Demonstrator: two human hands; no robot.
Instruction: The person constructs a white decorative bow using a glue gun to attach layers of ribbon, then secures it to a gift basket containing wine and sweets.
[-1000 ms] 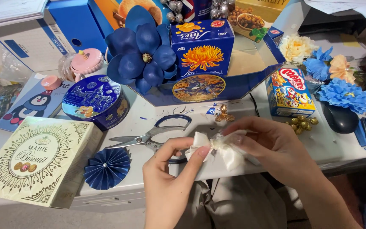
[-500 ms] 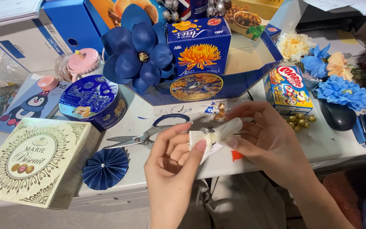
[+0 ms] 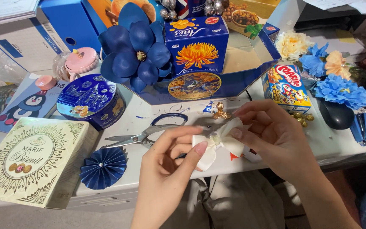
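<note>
Both hands are pinching a small white flower over the surface's near edge: left hand at its seven o'clock, right hand at three o'clock. Scissors are lying at ten o'clock.

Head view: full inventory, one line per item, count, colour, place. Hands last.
bow: 1, white, pinched between both hands
scissors: 1, blue handles, table centre
paper rosette: 1, navy, table front edge
square tin: 1, cream and gold, front left
round tin: 1, blue, left of scissors
big flower: 1, dark blue, back centre
printed box: 1, blue with orange flower, inside tray
tray: 1, blue, octagonal, back centre
snack box: 1, yellow and blue, right
fabric flowers: several, blue, cream, peach, far right
gold ornament: 1, beside tray
left hand: 1, holding bow
right hand: 1, holding bow
</note>
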